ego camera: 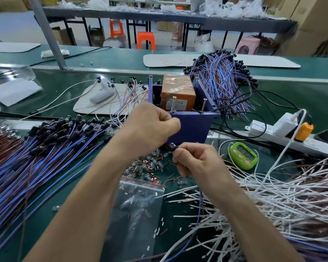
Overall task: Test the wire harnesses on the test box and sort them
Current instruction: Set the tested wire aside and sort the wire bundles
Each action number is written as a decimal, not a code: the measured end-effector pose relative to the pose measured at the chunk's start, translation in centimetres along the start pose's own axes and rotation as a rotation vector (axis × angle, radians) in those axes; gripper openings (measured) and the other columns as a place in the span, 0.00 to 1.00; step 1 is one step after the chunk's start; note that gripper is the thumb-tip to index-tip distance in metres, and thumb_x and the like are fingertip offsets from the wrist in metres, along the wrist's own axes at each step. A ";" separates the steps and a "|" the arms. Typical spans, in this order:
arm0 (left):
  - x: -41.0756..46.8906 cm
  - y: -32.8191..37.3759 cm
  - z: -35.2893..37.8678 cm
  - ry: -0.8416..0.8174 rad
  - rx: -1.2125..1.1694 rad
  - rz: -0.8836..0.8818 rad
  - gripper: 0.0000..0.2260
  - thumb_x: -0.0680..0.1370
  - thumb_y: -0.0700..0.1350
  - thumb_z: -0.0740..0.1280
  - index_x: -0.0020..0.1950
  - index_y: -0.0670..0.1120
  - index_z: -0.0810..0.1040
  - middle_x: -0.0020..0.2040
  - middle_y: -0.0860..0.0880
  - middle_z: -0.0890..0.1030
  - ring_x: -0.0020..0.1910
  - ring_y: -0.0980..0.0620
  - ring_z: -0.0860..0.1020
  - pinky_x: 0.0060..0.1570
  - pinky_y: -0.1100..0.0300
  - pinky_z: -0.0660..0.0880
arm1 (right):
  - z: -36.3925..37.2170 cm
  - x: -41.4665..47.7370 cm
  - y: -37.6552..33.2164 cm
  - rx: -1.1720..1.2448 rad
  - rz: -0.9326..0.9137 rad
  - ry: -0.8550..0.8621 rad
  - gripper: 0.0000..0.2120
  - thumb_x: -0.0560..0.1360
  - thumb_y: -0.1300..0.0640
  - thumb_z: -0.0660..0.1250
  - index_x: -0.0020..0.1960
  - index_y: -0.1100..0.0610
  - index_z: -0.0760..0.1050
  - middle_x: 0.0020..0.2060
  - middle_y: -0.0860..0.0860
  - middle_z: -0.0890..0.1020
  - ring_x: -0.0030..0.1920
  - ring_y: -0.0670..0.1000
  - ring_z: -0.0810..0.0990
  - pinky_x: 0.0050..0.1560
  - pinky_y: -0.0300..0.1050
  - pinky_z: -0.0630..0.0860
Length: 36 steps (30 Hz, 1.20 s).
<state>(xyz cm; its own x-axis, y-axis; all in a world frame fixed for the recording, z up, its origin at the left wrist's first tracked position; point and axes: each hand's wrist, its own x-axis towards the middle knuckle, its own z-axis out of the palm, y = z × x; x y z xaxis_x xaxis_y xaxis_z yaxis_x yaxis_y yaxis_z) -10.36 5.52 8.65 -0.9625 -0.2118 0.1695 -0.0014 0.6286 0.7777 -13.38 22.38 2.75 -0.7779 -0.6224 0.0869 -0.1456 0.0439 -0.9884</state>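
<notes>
Before the purple test box [192, 127], the right hand [197, 163] pinches a harness socket [172, 146], probably for testing; the left hand [150, 127] has curled fingers, its grip unreadable.

You're on a factory assembly floor: a long green bench [121, 59] heaped with bundled wire harnesses [36, 148], bright plastic stools [145, 40] by further worktables [159, 16] strewn with bags, and stacked cardboard cartons [311, 19] at the far right

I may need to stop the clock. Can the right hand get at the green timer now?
Probably yes. The green timer lies uncovered on the table, close beside the right hand. But that hand pinches a black plug, so its grip is busy.
</notes>
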 end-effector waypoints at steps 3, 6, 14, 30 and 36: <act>-0.1 0.0 -1.3 -0.044 0.070 0.034 0.23 0.78 0.49 0.69 0.27 0.39 0.73 0.22 0.44 0.73 0.20 0.53 0.64 0.21 0.66 0.63 | 0.0 -0.1 -0.4 0.100 -0.023 0.021 0.13 0.81 0.53 0.67 0.38 0.54 0.79 0.27 0.50 0.75 0.29 0.47 0.70 0.32 0.37 0.66; -0.2 0.1 -0.6 -0.145 0.088 0.013 0.30 0.81 0.62 0.64 0.32 0.37 0.74 0.26 0.42 0.74 0.24 0.50 0.67 0.27 0.55 0.67 | -0.3 0.0 -0.8 0.202 -0.045 0.034 0.13 0.79 0.51 0.66 0.38 0.54 0.79 0.27 0.50 0.73 0.28 0.47 0.68 0.29 0.35 0.65; 0.0 -0.3 2.5 -0.175 -0.190 0.001 0.28 0.77 0.68 0.61 0.28 0.51 0.82 0.27 0.45 0.81 0.25 0.51 0.70 0.32 0.58 0.66 | -0.4 0.1 -0.3 0.275 -0.029 0.017 0.19 0.80 0.43 0.62 0.35 0.50 0.79 0.29 0.52 0.72 0.26 0.46 0.65 0.29 0.37 0.62; -0.1 0.0 2.0 -0.022 -0.011 0.046 0.24 0.82 0.54 0.67 0.28 0.44 0.83 0.18 0.54 0.73 0.17 0.57 0.66 0.21 0.69 0.60 | -0.1 0.3 -0.2 0.243 -0.022 -0.011 0.18 0.80 0.45 0.62 0.35 0.49 0.78 0.35 0.58 0.70 0.28 0.46 0.64 0.30 0.41 0.58; 0.1 -0.8 2.3 -0.109 -0.165 -0.060 0.28 0.82 0.56 0.66 0.23 0.46 0.75 0.21 0.51 0.73 0.20 0.54 0.63 0.24 0.63 0.61 | -0.2 0.3 -0.4 0.244 0.014 -0.039 0.18 0.80 0.44 0.61 0.34 0.48 0.77 0.36 0.58 0.68 0.28 0.46 0.62 0.34 0.49 0.55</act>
<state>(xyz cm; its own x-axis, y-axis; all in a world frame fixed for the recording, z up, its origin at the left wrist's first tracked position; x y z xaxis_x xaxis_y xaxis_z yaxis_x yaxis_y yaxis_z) -11.10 6.70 6.61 -0.9857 -0.1573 0.0601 -0.0240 0.4847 0.8744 -13.64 22.33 3.14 -0.7540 -0.6529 0.0723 0.0208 -0.1338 -0.9908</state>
